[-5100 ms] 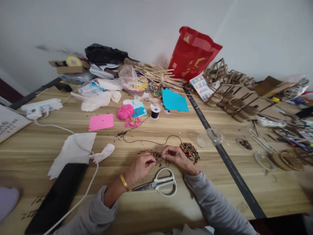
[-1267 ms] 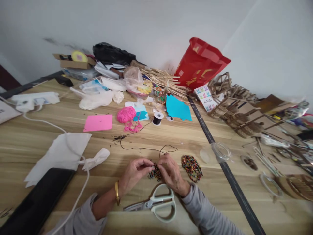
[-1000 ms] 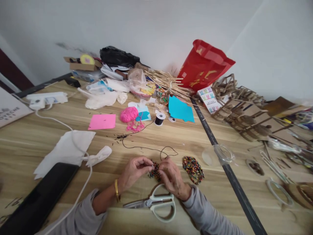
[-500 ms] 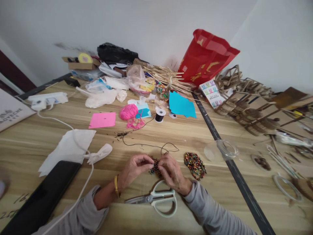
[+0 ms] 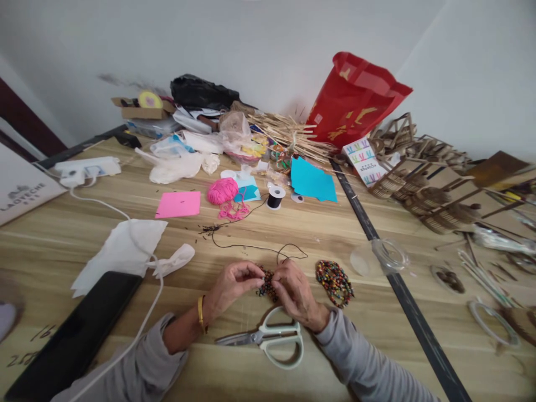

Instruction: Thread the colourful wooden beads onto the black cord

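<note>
My left hand (image 5: 234,287) is closed in a pinch, thumb and forefinger tips together; whatever is between them is too small to make out. Close beside it, my right hand (image 5: 295,293) pinches a thin black cord (image 5: 251,247) that loops on the table behind the fingers. Small dark and coloured beads (image 5: 267,289) lie in a cluster between and below both hands, partly hidden by the fingers. To the right rests a coil of multicoloured strung beads (image 5: 334,283). Scissors with pale green handles (image 5: 281,339) lie just in front of my hands.
Behind the cord stand a spool of black cord (image 5: 275,197) and pink yarn (image 5: 223,191). A black phone-like slab (image 5: 75,335) and white cable (image 5: 153,304) lie left. Clear plastic lids (image 5: 389,255) and small woven baskets (image 5: 439,209) are right; a red bag (image 5: 355,103) stands at the back.
The whole view has shifted slightly. Both hands keep nearly the same pinched pose over the beads, with the fingertips barely moved.
</note>
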The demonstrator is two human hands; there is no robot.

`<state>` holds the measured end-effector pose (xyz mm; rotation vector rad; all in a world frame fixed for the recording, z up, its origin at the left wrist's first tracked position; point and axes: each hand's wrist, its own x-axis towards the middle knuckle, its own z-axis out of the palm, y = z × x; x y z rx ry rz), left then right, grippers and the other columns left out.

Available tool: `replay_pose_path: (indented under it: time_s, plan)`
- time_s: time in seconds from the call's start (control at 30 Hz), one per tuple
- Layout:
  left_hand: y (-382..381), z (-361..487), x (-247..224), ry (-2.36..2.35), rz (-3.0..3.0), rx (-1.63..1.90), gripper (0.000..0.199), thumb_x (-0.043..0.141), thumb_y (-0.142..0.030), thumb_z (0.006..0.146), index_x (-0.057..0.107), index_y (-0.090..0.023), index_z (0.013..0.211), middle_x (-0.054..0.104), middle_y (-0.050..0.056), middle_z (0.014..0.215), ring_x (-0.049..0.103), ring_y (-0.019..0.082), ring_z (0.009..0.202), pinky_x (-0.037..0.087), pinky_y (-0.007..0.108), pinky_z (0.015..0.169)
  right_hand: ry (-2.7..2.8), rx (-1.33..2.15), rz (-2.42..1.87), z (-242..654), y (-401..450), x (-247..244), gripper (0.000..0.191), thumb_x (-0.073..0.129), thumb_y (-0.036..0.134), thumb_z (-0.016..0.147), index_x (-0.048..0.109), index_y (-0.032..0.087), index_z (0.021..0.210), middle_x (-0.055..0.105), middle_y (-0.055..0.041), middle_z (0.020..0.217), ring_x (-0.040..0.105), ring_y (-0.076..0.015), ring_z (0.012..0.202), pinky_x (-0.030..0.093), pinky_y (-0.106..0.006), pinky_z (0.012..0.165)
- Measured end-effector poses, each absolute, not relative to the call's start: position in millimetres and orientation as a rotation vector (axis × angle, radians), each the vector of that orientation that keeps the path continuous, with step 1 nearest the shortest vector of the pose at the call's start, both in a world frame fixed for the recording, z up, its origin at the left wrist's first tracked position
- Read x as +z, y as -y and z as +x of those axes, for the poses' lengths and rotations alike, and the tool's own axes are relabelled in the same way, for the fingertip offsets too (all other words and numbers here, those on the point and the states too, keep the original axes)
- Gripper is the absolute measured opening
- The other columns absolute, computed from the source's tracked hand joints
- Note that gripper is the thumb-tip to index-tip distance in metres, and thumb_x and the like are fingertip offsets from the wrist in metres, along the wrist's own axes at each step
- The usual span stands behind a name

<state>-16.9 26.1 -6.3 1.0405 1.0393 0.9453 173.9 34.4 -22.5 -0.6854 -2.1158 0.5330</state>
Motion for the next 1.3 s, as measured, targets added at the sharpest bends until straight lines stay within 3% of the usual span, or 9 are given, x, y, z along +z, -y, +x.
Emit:
replay_pose_path:
  time_s: [1.3]
  plan:
    - [-27.3, -16.6, -12.6, -1.045, 1.119, 0.945, 0.017, 0.074, -0.025, 0.064, 0.066, -0.013, 0.073, 0.066, 0.003, 0.070, 0.058, 0.015, 0.069, 0.046, 0.026, 0.068, 2.131, 0.532, -0.696, 171.8, -37.7, -21.2, 0.010, 0.047, 0.011, 0.088, 0.053, 0.018, 0.089, 0.057, -0.0057, 0.078, 0.049, -0.0187, 0.074, 0.044, -0.036, 0.072]
